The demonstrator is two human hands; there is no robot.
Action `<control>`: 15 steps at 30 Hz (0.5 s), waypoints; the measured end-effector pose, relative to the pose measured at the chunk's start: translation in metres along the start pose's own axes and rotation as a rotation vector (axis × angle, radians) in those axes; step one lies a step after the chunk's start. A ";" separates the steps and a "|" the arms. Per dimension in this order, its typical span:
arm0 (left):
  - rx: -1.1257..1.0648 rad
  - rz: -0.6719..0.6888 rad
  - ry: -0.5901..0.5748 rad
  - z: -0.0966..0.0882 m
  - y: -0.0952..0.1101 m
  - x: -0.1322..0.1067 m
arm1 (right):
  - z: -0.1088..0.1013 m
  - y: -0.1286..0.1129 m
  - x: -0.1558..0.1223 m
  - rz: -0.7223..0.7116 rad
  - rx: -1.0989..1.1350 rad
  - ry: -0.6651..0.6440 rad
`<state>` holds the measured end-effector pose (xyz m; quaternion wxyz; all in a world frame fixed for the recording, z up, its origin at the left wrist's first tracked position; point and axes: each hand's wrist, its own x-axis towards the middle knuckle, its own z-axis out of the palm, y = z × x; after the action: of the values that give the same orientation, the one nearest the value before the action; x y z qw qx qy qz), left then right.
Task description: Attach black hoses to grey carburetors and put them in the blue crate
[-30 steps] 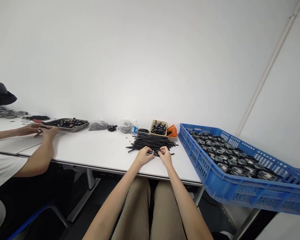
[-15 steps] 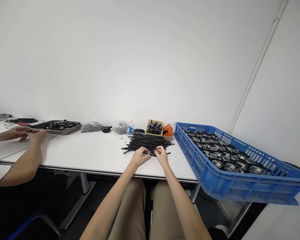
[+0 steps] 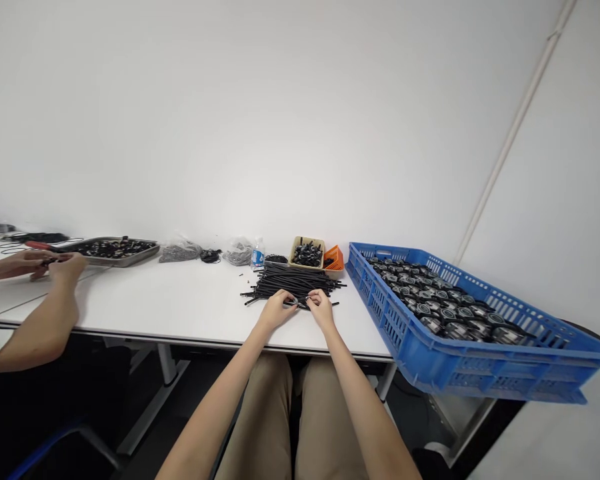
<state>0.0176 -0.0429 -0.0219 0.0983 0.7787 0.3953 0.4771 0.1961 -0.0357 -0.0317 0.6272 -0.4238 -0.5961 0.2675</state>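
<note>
My left hand (image 3: 276, 309) and my right hand (image 3: 320, 306) meet at the near edge of a pile of thin black tubes (image 3: 293, 283) on the white table (image 3: 190, 307). Both hands pinch a small black part (image 3: 300, 304) between their fingertips; it is too small to make out clearly. Just behind the pile stand a beige bin (image 3: 307, 253) of black fittings and an orange bin (image 3: 334, 257).
A blue crate (image 3: 460, 333) full of round black parts overhangs the table's right end. A small bottle (image 3: 259, 255) and plastic bags (image 3: 180, 252) lie along the wall. At left, another person's hands (image 3: 55, 265) work beside a metal tray (image 3: 111, 248).
The view has swung slightly right, shifting everything left in frame. My hands have stayed together at the tube pile, fingers working the small part. The other person's hands remain by the tray.
</note>
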 end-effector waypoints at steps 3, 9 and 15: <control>-0.003 -0.005 0.008 0.000 -0.001 0.000 | 0.000 0.000 0.000 -0.001 -0.001 0.004; -0.004 -0.001 0.012 0.000 0.000 0.000 | 0.000 -0.001 0.001 -0.001 0.002 -0.005; 0.006 -0.001 0.020 -0.001 0.002 -0.001 | 0.000 -0.001 0.000 -0.003 -0.002 0.006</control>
<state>0.0180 -0.0454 -0.0208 0.0921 0.7741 0.3980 0.4836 0.1958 -0.0359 -0.0310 0.6290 -0.4243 -0.5952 0.2648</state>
